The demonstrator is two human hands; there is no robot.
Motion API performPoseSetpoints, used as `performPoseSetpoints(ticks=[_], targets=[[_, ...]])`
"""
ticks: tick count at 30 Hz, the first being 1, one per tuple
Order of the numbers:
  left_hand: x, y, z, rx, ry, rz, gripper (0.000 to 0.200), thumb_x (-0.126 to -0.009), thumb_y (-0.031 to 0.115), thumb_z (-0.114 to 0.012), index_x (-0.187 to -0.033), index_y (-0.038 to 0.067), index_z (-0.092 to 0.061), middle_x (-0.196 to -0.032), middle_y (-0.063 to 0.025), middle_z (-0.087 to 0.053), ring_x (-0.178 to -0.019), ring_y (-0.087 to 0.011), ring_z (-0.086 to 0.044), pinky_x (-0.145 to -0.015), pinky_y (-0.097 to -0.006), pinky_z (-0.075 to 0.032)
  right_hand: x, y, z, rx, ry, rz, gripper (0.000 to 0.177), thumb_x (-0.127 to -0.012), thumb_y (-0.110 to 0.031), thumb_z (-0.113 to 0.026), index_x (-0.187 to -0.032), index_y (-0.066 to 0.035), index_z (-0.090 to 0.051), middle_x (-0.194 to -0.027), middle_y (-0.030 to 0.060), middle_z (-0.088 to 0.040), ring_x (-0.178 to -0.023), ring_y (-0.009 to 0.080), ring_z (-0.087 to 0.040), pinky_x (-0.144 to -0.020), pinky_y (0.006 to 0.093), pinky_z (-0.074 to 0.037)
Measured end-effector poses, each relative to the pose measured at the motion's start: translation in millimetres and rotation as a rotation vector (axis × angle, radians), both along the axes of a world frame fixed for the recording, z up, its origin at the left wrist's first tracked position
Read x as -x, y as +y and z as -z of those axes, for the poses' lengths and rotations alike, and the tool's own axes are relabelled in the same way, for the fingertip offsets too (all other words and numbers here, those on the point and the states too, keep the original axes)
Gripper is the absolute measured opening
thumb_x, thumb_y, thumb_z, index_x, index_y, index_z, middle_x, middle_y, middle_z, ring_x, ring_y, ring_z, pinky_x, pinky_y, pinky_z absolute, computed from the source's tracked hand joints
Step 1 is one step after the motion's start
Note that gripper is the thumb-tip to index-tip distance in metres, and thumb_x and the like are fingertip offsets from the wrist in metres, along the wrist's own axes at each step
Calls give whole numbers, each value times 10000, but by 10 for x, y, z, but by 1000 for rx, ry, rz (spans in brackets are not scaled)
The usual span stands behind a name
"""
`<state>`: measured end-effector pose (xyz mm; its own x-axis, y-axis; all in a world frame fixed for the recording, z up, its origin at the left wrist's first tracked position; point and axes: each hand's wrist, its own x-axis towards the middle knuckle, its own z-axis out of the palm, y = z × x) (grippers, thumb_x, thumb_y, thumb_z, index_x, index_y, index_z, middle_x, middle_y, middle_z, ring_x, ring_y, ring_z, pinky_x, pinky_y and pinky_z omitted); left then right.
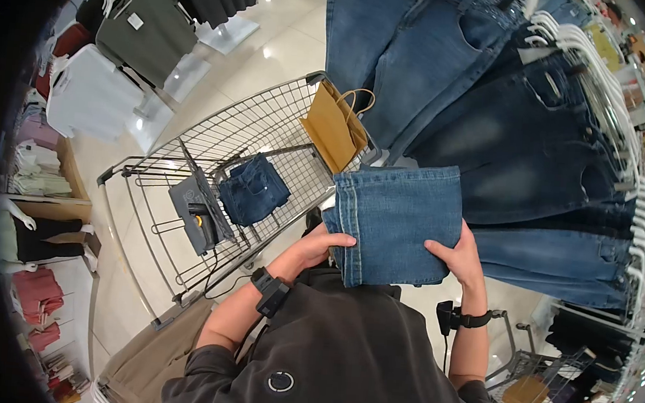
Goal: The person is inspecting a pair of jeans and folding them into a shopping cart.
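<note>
A folded pair of blue jeans is held in front of my chest between both hands. My left hand grips its left edge, thumb lying on top and fingers hidden beneath. On the opposite side, my right hand clasps the denim the same way, thumb on the upper face. Left of the bundle stands a wire shopping cart. Inside it lies another folded pair of jeans, and a brown paper bag leans at its far end.
Jeans on white hangers hang close on my right. A grey holder with a handheld device is fixed to the cart. Shirts on stands are at the upper left, shelves of folded clothes at the left. Another cart stands lower right.
</note>
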<state>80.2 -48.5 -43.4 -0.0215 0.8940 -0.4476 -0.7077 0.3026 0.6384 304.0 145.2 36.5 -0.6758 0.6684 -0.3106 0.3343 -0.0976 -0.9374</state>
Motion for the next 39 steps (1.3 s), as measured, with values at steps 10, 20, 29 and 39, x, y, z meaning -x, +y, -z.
performPoseSetpoints(ticks=[10,20,29,39], targets=[[901,75,107,187,-16,-486,409,-710,-18,-625,-1106,-52,-528,-1041,-115,-615,-925,-220,-603,-816,-349,-505,1232,94,229,-10,-85,-60,829,-768,-116,-755,-1448,-45,-285,-1276,166,-538,-1099,217,-576,-957,342,-437],[2383,-292,829,596,961,-640,493,-647,144,-718,-1088,-14,-565,-874,-113,-670,-789,-196,-632,-731,-308,-495,1329,359,522,112,-219,-63,790,-856,-53,-658,-1495,-108,-196,-1253,176,-546,-973,157,-620,-828,257,-490],[2989,517,1548,951,1406,24,579,-638,312,-694,-1119,25,-550,-951,-248,-660,-914,-399,-636,-788,-456,-508,959,365,724,223,-301,21,767,-860,-61,-659,-1487,-87,-218,-1211,162,-573,-924,137,-617,-809,255,-496],[2884,543,1840,384,2001,15,505,-675,198,-743,-1105,44,-527,-932,-156,-643,-799,-329,-616,-696,-438,-469,650,286,811,315,-412,120,716,-891,-54,-615,-1488,-107,-224,-1214,143,-583,-1014,198,-632,-882,286,-482]])
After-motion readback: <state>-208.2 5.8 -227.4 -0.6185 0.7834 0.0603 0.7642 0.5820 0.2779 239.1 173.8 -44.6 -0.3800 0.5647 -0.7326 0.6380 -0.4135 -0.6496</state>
